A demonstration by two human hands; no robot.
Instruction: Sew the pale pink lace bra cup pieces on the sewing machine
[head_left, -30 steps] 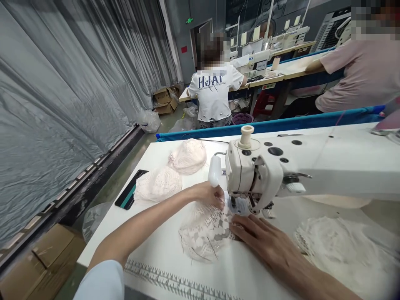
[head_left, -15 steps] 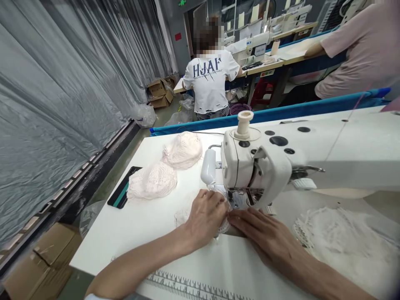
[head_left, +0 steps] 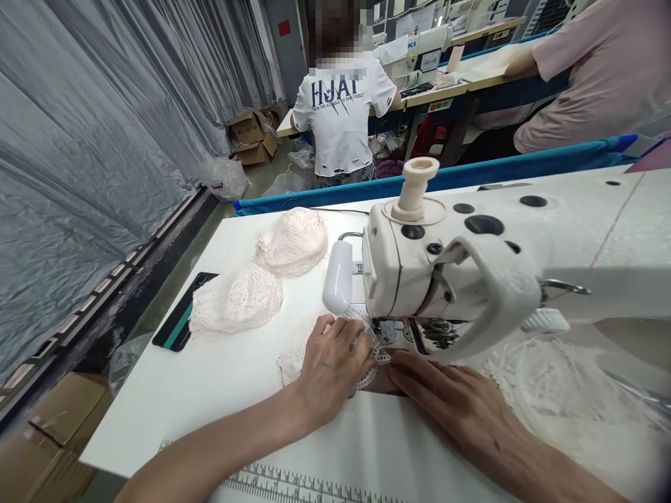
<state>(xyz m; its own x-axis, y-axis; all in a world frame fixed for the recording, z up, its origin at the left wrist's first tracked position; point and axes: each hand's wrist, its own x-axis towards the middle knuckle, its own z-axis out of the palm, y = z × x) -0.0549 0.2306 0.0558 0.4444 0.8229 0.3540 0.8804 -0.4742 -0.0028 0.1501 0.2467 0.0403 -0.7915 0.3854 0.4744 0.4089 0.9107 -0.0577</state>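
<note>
A white lace bra cup (head_left: 296, 346) lies at the sewing machine's needle area, partly covered by my left hand (head_left: 335, 360). The fingers of that hand are bent and closed on the lace, close to the presser foot. My right hand (head_left: 451, 391) lies palm down at the right of the cup, fingers stretched out flat and their tips at the lace edge. Its thumb is hidden. Over both hands stands the head of the white sewing machine (head_left: 393, 272), with a pale thread post on top. The needle itself cannot be made out.
Two more lace cups (head_left: 238, 297) (head_left: 296, 241) rest at the left, one overlapping a dark phone-like object (head_left: 181, 318). A lace pile (head_left: 550, 391) is at the right. A printed ruler (head_left: 309, 485) runs along the front. Two people sit beyond the blue cloth edge (head_left: 314, 194).
The view has shifted, so the machine looks larger and nearer. My left hand stays on the lace cup and my right hand stays beside it, with little visible movement against the table.
</note>
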